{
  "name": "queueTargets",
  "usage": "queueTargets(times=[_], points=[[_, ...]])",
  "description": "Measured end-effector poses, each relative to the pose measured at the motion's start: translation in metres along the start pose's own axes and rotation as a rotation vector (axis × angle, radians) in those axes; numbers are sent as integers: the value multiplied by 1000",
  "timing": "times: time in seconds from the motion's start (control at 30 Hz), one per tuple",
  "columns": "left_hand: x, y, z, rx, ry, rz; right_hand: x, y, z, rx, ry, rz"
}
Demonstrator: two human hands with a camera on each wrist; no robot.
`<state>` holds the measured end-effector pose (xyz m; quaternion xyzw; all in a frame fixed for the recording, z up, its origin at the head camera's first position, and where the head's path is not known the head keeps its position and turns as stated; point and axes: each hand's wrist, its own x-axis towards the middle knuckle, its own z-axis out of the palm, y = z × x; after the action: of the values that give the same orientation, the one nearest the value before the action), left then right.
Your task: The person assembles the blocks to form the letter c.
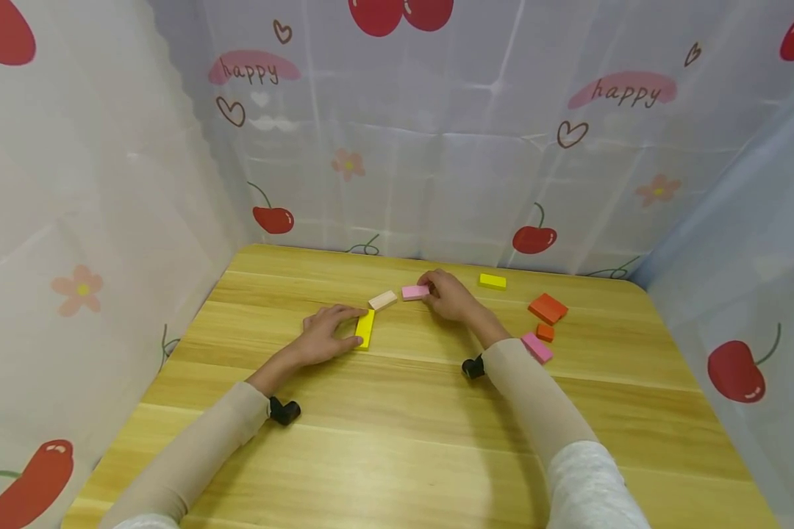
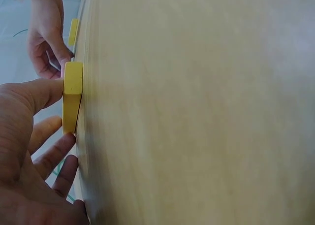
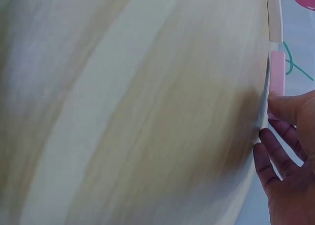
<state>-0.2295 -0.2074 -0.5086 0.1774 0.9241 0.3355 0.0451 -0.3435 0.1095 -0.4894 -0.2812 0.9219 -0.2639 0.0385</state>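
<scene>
On the wooden table, my left hand (image 1: pixel 320 336) spans a flat yellow block (image 1: pixel 366 329), thumb at its near end and a finger at the far end. The left wrist view shows the same yellow block (image 2: pixel 73 89) between thumb and fingers. My right hand (image 1: pixel 451 295) pinches the right end of a pink block (image 1: pixel 413 293). Thumb contact on that pink block (image 3: pixel 278 72) is plain in the right wrist view; its gripped end is partly hidden. A pale wood block (image 1: pixel 383 300) lies at a slant between the yellow and pink ones, close to both.
Another yellow block (image 1: pixel 492 281) lies near the table's back edge. To the right sit orange-red pieces (image 1: pixel 548 308), a small orange block (image 1: pixel 545 333) and a second pink block (image 1: pixel 537 348), beside the right forearm. A printed curtain (image 1: pixel 423 184) hangs behind the table (image 1: pixel 370 455).
</scene>
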Motion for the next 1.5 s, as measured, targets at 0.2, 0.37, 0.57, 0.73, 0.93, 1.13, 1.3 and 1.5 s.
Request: queueTargets(times=[0.2,0.37,0.57,0.73,0.93,1.13,1.3,1.5], points=[[-1,1,1,-6,4,0,0,-2,2,-10,-3,15],[-1,1,2,-6,2,-1,0,-3,3,-20,5,1],[0,1,2,0,-6,-8,2,-5,4,-10,2,-14],[0,1,0,-2,-4,-5,3,-6,4,-24,2,-9],[0,1,-1,-7,-6,-6,3,-8,4,-14,7,-6],[0,-1,1,-8,-3,-2,3,-9,5,-14,8,0],[0,-2,2,-13,-5,-5,4,-7,7,-16,9,2],[0,-2,1,-13,-2,-6,3,-8,9,-7,18,-1]])
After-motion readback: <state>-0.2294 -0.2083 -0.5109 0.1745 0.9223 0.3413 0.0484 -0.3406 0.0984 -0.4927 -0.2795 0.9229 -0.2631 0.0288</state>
